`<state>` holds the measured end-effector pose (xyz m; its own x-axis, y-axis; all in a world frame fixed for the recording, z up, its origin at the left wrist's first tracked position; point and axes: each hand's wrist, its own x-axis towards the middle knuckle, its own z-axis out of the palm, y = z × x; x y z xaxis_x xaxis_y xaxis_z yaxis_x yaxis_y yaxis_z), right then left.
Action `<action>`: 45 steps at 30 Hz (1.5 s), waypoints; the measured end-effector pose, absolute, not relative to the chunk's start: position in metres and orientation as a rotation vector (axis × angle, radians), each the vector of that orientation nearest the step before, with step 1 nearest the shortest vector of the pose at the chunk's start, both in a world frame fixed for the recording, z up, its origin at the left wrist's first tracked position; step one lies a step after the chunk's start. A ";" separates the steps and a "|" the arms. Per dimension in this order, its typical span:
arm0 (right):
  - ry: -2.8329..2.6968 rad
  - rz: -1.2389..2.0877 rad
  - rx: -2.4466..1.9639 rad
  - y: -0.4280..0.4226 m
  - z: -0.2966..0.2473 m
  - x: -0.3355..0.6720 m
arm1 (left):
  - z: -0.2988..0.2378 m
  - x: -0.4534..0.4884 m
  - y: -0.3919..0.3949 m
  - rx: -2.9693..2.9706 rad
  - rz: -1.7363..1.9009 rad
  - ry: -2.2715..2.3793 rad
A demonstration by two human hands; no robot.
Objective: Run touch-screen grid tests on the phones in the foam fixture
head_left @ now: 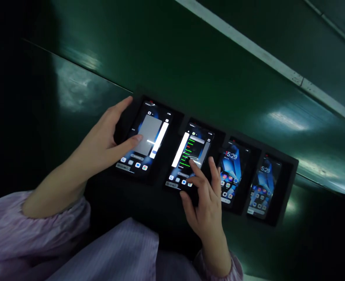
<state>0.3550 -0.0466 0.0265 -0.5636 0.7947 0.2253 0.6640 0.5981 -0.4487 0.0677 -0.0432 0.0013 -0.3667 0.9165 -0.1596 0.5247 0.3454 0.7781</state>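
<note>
Several lit smartphones lie in a row in the slots of a black tray (289, 187). My left hand (106, 132) is spread, its thumb over the screen of the leftmost smartphone (150, 134) and its index finger by the tray's upper left edge. That screen shows a grey app card. My right hand (206, 195) has its fingers apart, one fingertip at the screen of the second smartphone (195, 152), which shows green and red text lines. The third smartphone (230, 168), partly behind my right fingers, and the rightmost smartphone (264, 185) show a blue home screen reading 5:29.
Under the tray is a glossy green surface (172, 70) with bright reflections. A pale strip (248, 43) crosses it diagonally at the upper right. Purple striped sleeves and cloth (110, 253) fill the bottom. The left side and lower right corner are very dark.
</note>
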 end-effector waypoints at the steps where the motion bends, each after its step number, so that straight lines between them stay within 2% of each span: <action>1: -2.435 0.437 -1.172 -0.047 0.026 0.355 | 0.000 0.067 -0.043 1.246 0.876 2.008; 5: -2.415 0.458 -1.175 -0.047 0.027 0.357 | -0.002 0.066 -0.041 1.237 0.980 2.022; 10: -2.293 0.495 -1.113 -0.048 0.029 0.360 | 0.005 0.068 -0.035 1.182 0.855 2.107; 17: -2.173 0.531 -1.088 -0.048 0.032 0.370 | 0.001 0.068 -0.033 1.075 0.948 2.022; 22: -2.040 0.461 -1.117 -0.040 0.037 0.391 | -0.001 0.062 -0.035 1.180 1.029 1.987; 27: -2.002 0.376 -1.079 -0.035 0.036 0.427 | 0.007 0.071 -0.034 1.417 0.958 2.079; 33: -2.150 0.404 -0.926 -0.036 0.036 0.502 | 0.006 0.110 -0.041 1.350 1.096 2.187; 38: -2.428 0.534 -0.742 -0.036 0.041 0.524 | 0.008 0.123 -0.040 1.144 1.239 2.136; 45: -2.394 0.404 -0.965 -0.041 0.035 0.520 | -0.001 0.121 -0.040 1.013 1.382 2.176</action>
<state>0.5198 -0.0409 0.0351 -0.6089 0.7089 0.3560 0.5529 0.7010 -0.4503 0.1214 -0.0397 -0.0013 -0.6733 0.7363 0.0673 0.3740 0.2606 0.8901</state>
